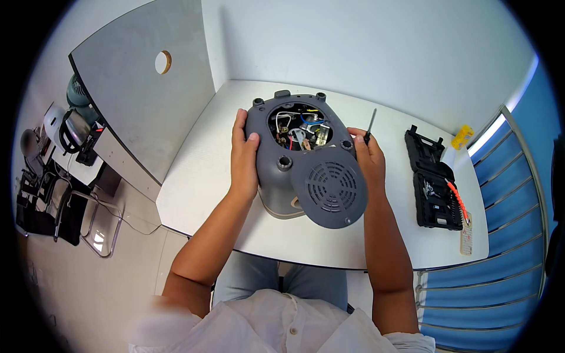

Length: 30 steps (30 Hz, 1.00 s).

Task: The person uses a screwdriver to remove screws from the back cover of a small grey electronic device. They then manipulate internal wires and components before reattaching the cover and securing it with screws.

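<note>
A smooth white bench (194, 188) with a curved front edge carries a dark grey appliance (268, 170) near its middle, a rounded, matte, plastic-looking body with a paler band at its base and an oval opening on top. Well apart to the right lies an open black case (426, 156) with small metal pieces inside. A slotted, round-cornered vent cover (329, 193) overlaps the appliance's near right edge, hiding part of that side. The left hand (242, 156) has its grip spread against the left side, thumb apart from the fingers; at the right side, the right hand (372, 162) has its grip pinching a screwdriver (367, 137), slim shaft upward. A ribbed orange rod (457, 200) lies along the case. Stubby round feet (284, 163) surround the opening, where thin coloured wires (312, 119) tangle.
</note>
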Each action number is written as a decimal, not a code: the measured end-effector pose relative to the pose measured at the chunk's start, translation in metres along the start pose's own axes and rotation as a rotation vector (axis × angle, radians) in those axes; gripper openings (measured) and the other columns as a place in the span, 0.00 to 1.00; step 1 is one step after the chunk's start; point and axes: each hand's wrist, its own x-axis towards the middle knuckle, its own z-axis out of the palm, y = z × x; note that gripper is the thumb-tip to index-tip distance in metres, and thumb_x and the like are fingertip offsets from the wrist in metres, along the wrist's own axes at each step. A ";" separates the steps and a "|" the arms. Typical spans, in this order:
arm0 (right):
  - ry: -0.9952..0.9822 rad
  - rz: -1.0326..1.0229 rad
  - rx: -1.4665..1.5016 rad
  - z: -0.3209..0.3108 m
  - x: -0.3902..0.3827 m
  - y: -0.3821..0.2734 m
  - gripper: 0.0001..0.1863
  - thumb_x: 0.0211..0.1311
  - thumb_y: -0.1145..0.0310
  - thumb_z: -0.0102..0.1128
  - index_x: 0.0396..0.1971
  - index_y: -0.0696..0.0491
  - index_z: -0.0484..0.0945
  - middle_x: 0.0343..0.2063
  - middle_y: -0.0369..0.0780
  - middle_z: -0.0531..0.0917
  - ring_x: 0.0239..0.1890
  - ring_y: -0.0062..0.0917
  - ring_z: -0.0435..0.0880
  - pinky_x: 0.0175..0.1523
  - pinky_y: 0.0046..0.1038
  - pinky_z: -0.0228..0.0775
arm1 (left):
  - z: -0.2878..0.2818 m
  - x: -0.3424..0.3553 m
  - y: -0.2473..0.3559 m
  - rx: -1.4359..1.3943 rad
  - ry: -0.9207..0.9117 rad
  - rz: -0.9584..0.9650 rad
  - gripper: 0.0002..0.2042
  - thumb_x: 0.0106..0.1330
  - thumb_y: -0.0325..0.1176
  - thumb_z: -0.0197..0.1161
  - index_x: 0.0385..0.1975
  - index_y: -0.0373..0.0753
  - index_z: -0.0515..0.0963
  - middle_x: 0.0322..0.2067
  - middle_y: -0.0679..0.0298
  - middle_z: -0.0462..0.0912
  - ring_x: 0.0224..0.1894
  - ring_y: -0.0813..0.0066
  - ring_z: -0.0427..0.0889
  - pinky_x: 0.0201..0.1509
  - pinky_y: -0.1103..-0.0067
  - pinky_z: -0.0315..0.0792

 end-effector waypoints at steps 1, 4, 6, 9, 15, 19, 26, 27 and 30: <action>0.000 0.004 0.015 0.000 0.000 0.002 0.17 0.69 0.58 0.49 0.47 0.53 0.78 0.31 0.32 0.81 0.31 0.12 0.74 0.39 0.16 0.66 | -0.002 0.002 -0.002 -0.013 0.004 0.000 0.31 0.69 0.43 0.44 0.69 0.37 0.48 0.68 0.53 0.51 0.70 0.63 0.51 0.71 0.73 0.47; -0.028 -0.065 0.132 -0.004 0.002 0.021 0.18 0.69 0.58 0.48 0.49 0.53 0.77 0.35 0.32 0.81 0.31 0.11 0.72 0.36 0.16 0.64 | -0.004 0.004 -0.005 0.037 0.048 0.019 0.30 0.68 0.42 0.49 0.67 0.35 0.53 0.66 0.53 0.55 0.67 0.63 0.56 0.69 0.73 0.50; -0.055 -0.094 0.121 -0.013 0.001 0.031 0.19 0.70 0.56 0.48 0.51 0.54 0.75 0.40 0.34 0.81 0.34 0.12 0.73 0.35 0.15 0.63 | -0.012 0.017 -0.009 0.034 0.078 0.025 0.28 0.69 0.42 0.50 0.65 0.35 0.57 0.65 0.53 0.59 0.65 0.64 0.59 0.68 0.73 0.52; -0.038 -0.082 0.267 -0.016 0.006 0.050 0.21 0.71 0.55 0.46 0.53 0.56 0.73 0.42 0.38 0.80 0.38 0.15 0.76 0.38 0.17 0.67 | -0.030 0.052 -0.027 0.023 0.103 -0.037 0.23 0.70 0.45 0.49 0.58 0.34 0.67 0.57 0.56 0.70 0.60 0.67 0.66 0.66 0.74 0.56; 0.017 -0.055 0.404 0.000 -0.003 0.063 0.22 0.72 0.57 0.45 0.51 0.61 0.70 0.42 0.42 0.79 0.42 0.22 0.78 0.47 0.24 0.74 | -0.032 0.055 -0.053 -0.231 0.028 -0.480 0.30 0.70 0.59 0.41 0.55 0.37 0.71 0.51 0.59 0.75 0.54 0.71 0.71 0.61 0.77 0.60; -0.054 -0.115 0.499 0.000 -0.005 0.062 0.20 0.72 0.58 0.44 0.50 0.60 0.71 0.44 0.42 0.78 0.44 0.22 0.77 0.48 0.24 0.73 | -0.032 0.051 -0.060 -0.289 -0.029 -0.301 0.32 0.70 0.61 0.39 0.54 0.36 0.71 0.48 0.61 0.76 0.51 0.74 0.72 0.58 0.78 0.63; -0.148 -0.412 0.321 0.012 -0.020 0.044 0.21 0.73 0.61 0.40 0.55 0.61 0.68 0.50 0.43 0.76 0.51 0.22 0.74 0.56 0.26 0.65 | -0.050 0.052 -0.040 -0.263 -0.062 0.153 0.39 0.67 0.66 0.35 0.56 0.31 0.68 0.49 0.57 0.76 0.52 0.70 0.73 0.58 0.75 0.66; -0.156 -0.408 0.304 0.011 -0.020 0.044 0.21 0.73 0.62 0.40 0.55 0.61 0.68 0.51 0.43 0.76 0.51 0.22 0.74 0.57 0.26 0.65 | -0.050 0.051 -0.037 -0.282 -0.078 0.182 0.40 0.66 0.67 0.35 0.56 0.31 0.68 0.49 0.57 0.76 0.52 0.70 0.73 0.58 0.75 0.66; -0.177 -0.409 0.274 0.007 -0.020 0.046 0.20 0.74 0.62 0.39 0.56 0.61 0.68 0.53 0.43 0.75 0.52 0.22 0.74 0.57 0.26 0.64 | -0.053 0.050 -0.032 -0.190 -0.105 0.217 0.41 0.65 0.68 0.36 0.56 0.30 0.68 0.50 0.55 0.75 0.52 0.69 0.73 0.58 0.74 0.66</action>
